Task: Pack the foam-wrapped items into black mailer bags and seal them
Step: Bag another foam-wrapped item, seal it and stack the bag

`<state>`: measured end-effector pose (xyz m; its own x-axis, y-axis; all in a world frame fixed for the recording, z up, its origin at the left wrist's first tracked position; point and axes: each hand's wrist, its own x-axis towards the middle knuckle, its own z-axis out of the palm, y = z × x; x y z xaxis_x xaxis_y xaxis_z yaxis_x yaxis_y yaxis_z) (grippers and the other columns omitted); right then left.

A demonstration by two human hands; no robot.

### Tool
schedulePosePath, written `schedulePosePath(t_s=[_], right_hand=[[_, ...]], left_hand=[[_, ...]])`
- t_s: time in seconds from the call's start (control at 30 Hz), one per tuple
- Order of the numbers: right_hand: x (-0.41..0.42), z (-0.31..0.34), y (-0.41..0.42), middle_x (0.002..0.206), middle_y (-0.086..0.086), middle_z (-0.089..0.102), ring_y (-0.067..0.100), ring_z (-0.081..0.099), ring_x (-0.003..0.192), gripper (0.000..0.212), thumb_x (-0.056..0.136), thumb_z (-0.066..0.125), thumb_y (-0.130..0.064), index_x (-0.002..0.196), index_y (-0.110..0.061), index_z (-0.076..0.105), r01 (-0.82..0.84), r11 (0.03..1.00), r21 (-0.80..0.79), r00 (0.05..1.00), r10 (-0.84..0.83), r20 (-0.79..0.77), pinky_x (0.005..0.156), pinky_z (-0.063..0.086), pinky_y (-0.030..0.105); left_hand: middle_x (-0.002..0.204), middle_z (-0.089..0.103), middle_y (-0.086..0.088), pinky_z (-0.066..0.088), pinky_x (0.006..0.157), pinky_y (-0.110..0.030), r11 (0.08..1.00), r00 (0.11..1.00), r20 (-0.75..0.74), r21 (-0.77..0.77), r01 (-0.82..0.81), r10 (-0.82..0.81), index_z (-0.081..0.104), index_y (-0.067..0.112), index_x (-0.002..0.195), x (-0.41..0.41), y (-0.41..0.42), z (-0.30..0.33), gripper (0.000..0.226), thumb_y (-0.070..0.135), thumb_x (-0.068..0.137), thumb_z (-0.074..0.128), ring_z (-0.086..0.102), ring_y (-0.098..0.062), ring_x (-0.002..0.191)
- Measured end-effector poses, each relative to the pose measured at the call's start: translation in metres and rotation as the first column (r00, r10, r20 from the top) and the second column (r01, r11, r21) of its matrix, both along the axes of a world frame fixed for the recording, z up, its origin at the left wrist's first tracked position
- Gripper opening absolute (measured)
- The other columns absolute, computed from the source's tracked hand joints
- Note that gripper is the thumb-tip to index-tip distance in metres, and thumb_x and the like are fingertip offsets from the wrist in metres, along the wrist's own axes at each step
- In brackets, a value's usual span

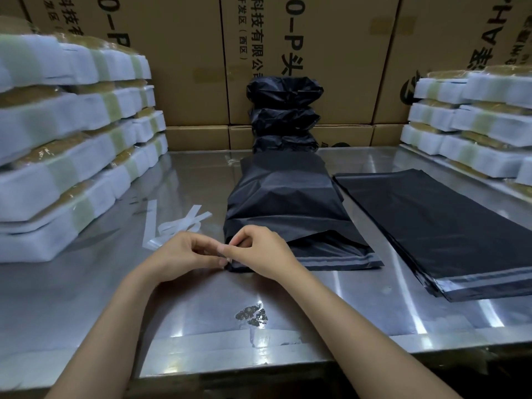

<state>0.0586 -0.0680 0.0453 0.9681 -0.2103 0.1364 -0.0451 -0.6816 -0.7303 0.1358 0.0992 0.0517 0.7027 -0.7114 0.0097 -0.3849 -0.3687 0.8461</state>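
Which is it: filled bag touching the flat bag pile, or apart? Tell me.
Apart. The head view shows a strip of bare table between the filled bag and the flat bag pile.

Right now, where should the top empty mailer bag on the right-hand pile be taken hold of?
Probably at the near open end of the empty mailer bag pile, by the striped adhesive flap. It lies flat on the steel table, so come from the front edge and pinch the top layer; both hands are busy at the filled mailer bag.

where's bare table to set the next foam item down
Bare steel lies near the front edge of the table, left of the left hand, and between the filled bag and flat mailer stack. Crowded: peeled strips, foam stacks at both sides.
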Motion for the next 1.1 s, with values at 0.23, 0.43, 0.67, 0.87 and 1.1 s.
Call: schedulePosePath(t_s=[0.23, 0.43, 0.67, 0.87, 1.1], right_hand=[[-0.002, 0.004, 0.002, 0.089, -0.012, 0.070, 0.008, 0.063, 0.088, 0.029, 0.069, 0.075, -0.056, 0.072, -0.035, 0.055, 0.024, 0.996, -0.090, 1.000, -0.025, -0.012, 0.070, 0.048, 0.028], [-0.002, -0.003, 0.001, 0.092, -0.012, 0.072, 0.008, 0.064, 0.093, 0.017, 0.083, 0.065, -0.047, 0.088, -0.033, 0.074, 0.060, 0.998, -0.030, 0.998, -0.059, 0.037, 0.076, 0.049, 0.027], [-0.004, -0.005, -0.001, 0.095, -0.009, 0.073, 0.011, 0.064, 0.096, 0.017, 0.087, 0.060, -0.037, 0.091, -0.030, 0.075, 0.093, 0.996, -0.005, 0.994, -0.092, 0.057, 0.081, 0.051, 0.030], [-0.008, -0.002, 0.001, 0.089, -0.013, 0.073, 0.005, 0.065, 0.089, 0.025, 0.077, 0.068, -0.054, 0.090, -0.033, 0.075, 0.018, 1.000, -0.006, 0.999, -0.018, 0.026, 0.078, 0.053, 0.030], [-0.007, -0.008, 0.001, 0.092, -0.009, 0.073, 0.011, 0.063, 0.091, 0.019, 0.089, 0.060, -0.039, 0.093, -0.031, 0.075, 0.055, 0.997, -0.045, 0.994, -0.050, 0.099, 0.074, 0.046, 0.028]], left_hand=[[0.092, 0.075, 0.002, 0.051, 0.082, -0.020, 1.000, 0.999, -0.046, 0.001, 0.017, -0.017, 0.077, 0.028, 0.091, 0.002, 0.000, 0.001, 0.022, 0.009, 0.080, 0.073, 0.069, -0.009, 0.090], [0.089, 0.076, -0.001, 0.050, 0.078, -0.022, 0.999, 0.996, -0.076, -0.001, -0.040, 0.040, 0.078, 0.030, 0.085, 0.000, -0.002, 0.000, 0.024, 0.007, 0.079, 0.074, 0.067, -0.010, 0.083], [0.087, 0.076, -0.001, 0.049, 0.071, -0.017, 0.998, 0.996, -0.070, -0.003, -0.058, 0.057, 0.078, 0.033, 0.081, -0.001, -0.003, 0.000, 0.026, 0.007, 0.077, 0.075, 0.066, -0.008, 0.077], [0.081, 0.075, 0.002, 0.049, 0.070, -0.015, 0.994, 0.994, 0.005, -0.009, -0.105, 0.106, 0.078, 0.031, 0.075, -0.004, -0.005, -0.001, 0.015, 0.017, 0.079, 0.075, 0.067, -0.007, 0.076], [0.076, 0.074, 0.004, 0.044, 0.067, -0.016, 0.990, 0.990, 0.007, 0.005, -0.141, 0.141, 0.078, 0.020, 0.082, -0.007, -0.008, -0.001, 0.006, 0.024, 0.079, 0.075, 0.063, -0.001, 0.068]])
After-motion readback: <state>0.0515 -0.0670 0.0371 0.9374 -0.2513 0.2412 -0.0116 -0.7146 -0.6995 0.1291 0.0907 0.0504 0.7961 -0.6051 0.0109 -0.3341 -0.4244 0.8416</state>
